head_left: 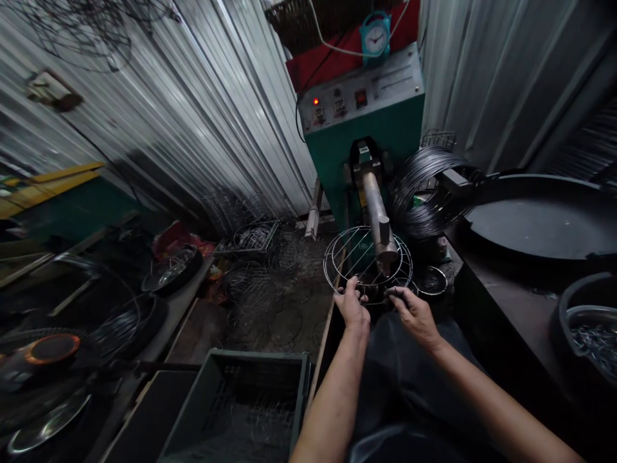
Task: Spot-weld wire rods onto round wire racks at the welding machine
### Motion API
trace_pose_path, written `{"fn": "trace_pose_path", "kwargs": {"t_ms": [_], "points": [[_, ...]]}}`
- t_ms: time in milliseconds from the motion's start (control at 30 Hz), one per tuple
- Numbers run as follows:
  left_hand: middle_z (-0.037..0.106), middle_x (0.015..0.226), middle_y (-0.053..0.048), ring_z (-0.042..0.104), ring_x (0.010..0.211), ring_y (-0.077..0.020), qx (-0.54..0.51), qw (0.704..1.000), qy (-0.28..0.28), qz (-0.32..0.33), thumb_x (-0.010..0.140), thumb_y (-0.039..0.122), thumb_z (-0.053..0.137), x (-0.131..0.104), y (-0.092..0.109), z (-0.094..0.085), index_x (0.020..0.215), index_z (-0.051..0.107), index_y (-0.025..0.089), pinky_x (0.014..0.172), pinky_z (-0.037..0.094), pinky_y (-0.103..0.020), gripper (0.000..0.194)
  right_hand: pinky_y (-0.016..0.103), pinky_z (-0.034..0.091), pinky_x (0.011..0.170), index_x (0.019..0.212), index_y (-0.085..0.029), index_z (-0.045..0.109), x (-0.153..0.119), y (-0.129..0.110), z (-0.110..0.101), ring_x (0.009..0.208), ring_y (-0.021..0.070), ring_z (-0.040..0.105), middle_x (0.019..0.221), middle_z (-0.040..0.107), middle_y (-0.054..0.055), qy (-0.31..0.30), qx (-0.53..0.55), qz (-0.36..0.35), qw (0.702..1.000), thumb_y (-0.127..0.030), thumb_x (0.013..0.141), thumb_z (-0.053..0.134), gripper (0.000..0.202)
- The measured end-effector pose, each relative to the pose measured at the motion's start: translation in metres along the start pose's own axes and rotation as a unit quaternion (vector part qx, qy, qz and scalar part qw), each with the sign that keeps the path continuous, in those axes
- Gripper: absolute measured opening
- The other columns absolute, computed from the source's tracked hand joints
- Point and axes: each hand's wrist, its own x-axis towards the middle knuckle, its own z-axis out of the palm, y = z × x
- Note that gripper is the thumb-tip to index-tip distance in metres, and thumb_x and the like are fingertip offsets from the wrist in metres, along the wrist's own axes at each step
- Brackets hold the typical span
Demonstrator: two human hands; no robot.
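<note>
A round wire rack with concentric rings and straight cross wires sits tilted around the lower tip of the welding machine's metal arm. The near left part of its rim is gripped by my left hand, fingers closed. My right hand is pinched at the near side of the rack, by the rim and just below the arm's tip. What lies between its fingertips is small and dark, and I cannot make it out. Behind the rack stands the green machine, its red lamp lit.
A coil of wire hangs right of the machine, beside a large black round tray. A bucket of small metal pieces stands at right. Below left is a green plastic crate. Loose wire rings lie on the floor.
</note>
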Motion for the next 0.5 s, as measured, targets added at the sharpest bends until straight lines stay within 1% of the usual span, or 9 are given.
{"fn": "trace_pose_path", "kwargs": {"t_ms": [100,233,300,500], "points": [[0.039,0.061,0.008,0.036,0.044,-0.0044,-0.001,1.0,0.006,0.007,0.056,0.028,0.072,0.0,-0.0003,0.0001,0.078,0.032,0.022,0.039,0.03,-0.017,0.046,0.028,0.051,0.066,0.086,-0.021,0.062,0.0039,0.0039,0.0017,0.07,0.0178,0.063,0.078,0.068,0.003,-0.008,-0.022,0.01,1.0,-0.038,0.081,0.049,0.021],[0.038,0.06,0.009,0.035,0.044,-0.004,-0.003,1.0,0.006,0.013,0.057,0.029,0.073,-0.0012,-0.0007,-0.0015,0.079,0.032,0.022,0.039,0.03,-0.016,0.047,0.028,0.049,0.058,0.086,-0.02,0.062,0.0083,0.008,0.0002,0.057,0.017,0.061,0.065,0.065,0.002,-0.025,-0.029,0.054,0.998,-0.042,0.08,0.049,0.026],[0.038,0.061,0.009,0.035,0.043,-0.0037,-0.011,1.0,0.005,0.01,0.057,0.028,0.072,-0.0019,-0.0006,-0.0015,0.079,0.032,0.022,0.039,0.029,-0.016,0.046,0.028,0.048,0.056,0.086,-0.019,0.062,0.0091,0.0079,-0.0006,0.054,0.0171,0.059,0.059,0.063,0.002,-0.025,-0.018,0.071,0.997,-0.044,0.079,0.049,0.029],[0.041,0.062,0.008,0.035,0.044,-0.0036,-0.012,1.0,0.008,0.009,0.057,0.026,0.072,-0.0045,-0.0014,0.0001,0.078,0.034,0.021,0.039,0.029,-0.016,0.044,0.028,0.048,0.057,0.086,-0.018,0.061,0.0078,0.0042,-0.0008,0.056,0.0164,0.06,0.064,0.064,0.002,-0.014,0.021,0.078,0.997,-0.041,0.079,0.051,0.026]]}}
